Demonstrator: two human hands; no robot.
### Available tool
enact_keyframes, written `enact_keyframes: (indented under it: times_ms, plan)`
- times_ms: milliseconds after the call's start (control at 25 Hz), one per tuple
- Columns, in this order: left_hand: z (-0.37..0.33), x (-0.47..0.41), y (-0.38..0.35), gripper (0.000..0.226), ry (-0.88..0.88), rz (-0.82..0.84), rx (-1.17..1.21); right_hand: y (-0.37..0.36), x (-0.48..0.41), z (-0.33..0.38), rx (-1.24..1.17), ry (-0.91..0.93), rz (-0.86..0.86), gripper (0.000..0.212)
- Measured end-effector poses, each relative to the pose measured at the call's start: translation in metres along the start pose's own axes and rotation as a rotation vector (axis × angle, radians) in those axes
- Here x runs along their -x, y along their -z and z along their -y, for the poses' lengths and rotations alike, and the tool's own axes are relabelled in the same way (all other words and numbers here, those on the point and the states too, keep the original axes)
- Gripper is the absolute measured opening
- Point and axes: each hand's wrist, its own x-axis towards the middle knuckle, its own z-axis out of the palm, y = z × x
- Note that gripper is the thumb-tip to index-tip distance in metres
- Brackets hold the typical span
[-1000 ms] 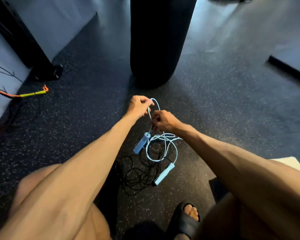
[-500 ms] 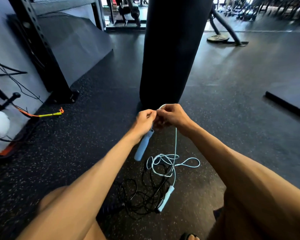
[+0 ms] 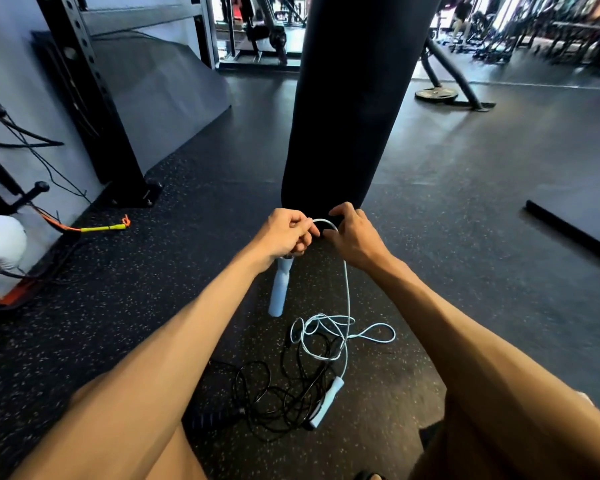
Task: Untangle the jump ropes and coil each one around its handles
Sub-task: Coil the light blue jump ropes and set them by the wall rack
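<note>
Two jump ropes on a speckled gym floor point(image 3: 153, 306), one partly lifted in both hands.

Lower centre, the black rope point(image 3: 274, 393) lies in a loose snarl, its dark handle point(image 3: 208, 415) at the snarl's left edge. The pale blue rope point(image 3: 347, 296) has loops lying over the top of that snarl, and its free handle point(image 3: 328, 401) rests across the snarl's right side. From the loops one strand climbs to mid-frame, where the right hand point(image 3: 355, 237) pinches it with curled fingers. The strand then arcs over to the left hand point(image 3: 284, 233), whose fingers are closed round the top of the other blue handle point(image 3: 282, 289), which hangs clear of the floor. Just beyond the hands stands a black punching bag point(image 3: 343, 98). At far left a yellow handle point(image 3: 101, 229) lies near a black rack upright point(image 3: 94, 98).
</note>
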Motion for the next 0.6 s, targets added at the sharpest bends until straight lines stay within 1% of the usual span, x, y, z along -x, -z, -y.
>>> enact_keyframes:
  times_ms: [40,120,160,240,360,440,520,600]
  plan:
    - [-0.005,0.002,0.0,0.028,0.02,0.025,0.079,-0.002,-0.001,-0.003,0.022,-0.007,0.023,0.033]
    - [-0.015,0.003,0.002,0.028,0.076,0.055,0.268,-0.002,0.0,-0.004,-0.02,-0.048,0.106,0.014]
    - [-0.021,0.004,0.003,0.027,0.096,0.063,0.371,-0.002,0.003,-0.003,-0.064,-0.083,0.164,0.014]
    - [-0.03,0.005,0.005,0.025,0.093,0.054,0.551,-0.001,0.01,0.001,-0.163,-0.136,0.284,0.023]
    - [-0.036,0.003,0.01,0.027,0.023,-0.057,0.687,0.003,0.024,0.009,-0.271,-0.127,0.458,0.022]
    - [-0.035,0.001,0.014,0.029,-0.038,-0.106,0.804,0.004,0.028,0.012,-0.279,-0.104,0.457,0.018]
    - [-0.032,-0.001,0.017,0.026,-0.051,-0.15,0.914,0.003,0.028,0.013,-0.243,-0.042,0.397,0.018]
    - [-0.028,-0.003,0.018,0.023,-0.037,-0.224,0.927,0.003,0.028,0.012,-0.19,0.024,0.359,0.016]
